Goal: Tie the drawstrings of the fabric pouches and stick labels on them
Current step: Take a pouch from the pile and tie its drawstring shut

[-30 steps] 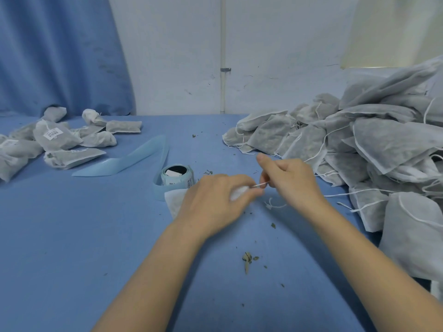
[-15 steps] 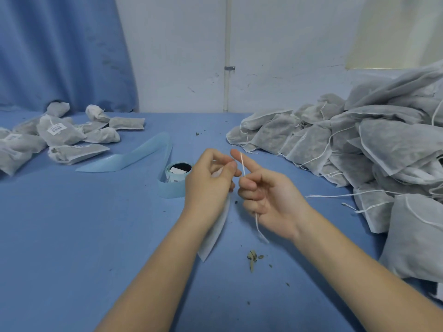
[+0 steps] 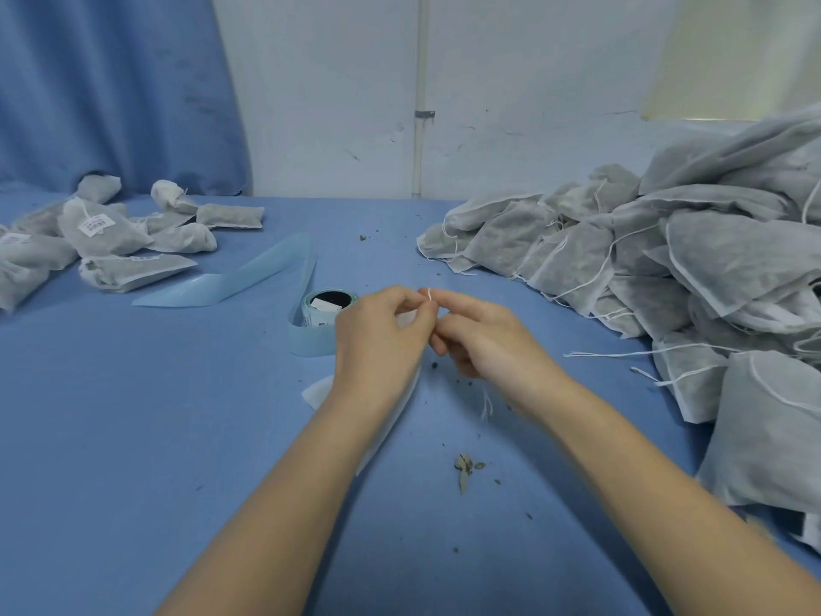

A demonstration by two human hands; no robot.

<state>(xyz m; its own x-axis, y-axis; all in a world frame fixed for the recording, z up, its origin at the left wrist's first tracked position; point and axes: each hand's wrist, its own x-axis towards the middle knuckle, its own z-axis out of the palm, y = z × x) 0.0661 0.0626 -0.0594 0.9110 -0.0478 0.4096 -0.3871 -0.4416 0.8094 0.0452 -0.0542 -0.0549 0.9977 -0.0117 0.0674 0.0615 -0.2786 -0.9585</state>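
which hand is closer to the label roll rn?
Left. The left hand sits just right of the label roll, nearly against it in this view. The right hand is farther right, beyond the left hand, both working the drawstring.

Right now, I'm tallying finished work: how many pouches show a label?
3, all in the left pile: the top pouch, the left-edge pouch, and the flat front pouch, its label edge-on. Others may hide theirs.

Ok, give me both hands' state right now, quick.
Left hand: gripping the pouch at its neck.
Right hand: pinching the white drawstring, whose tail hangs below.
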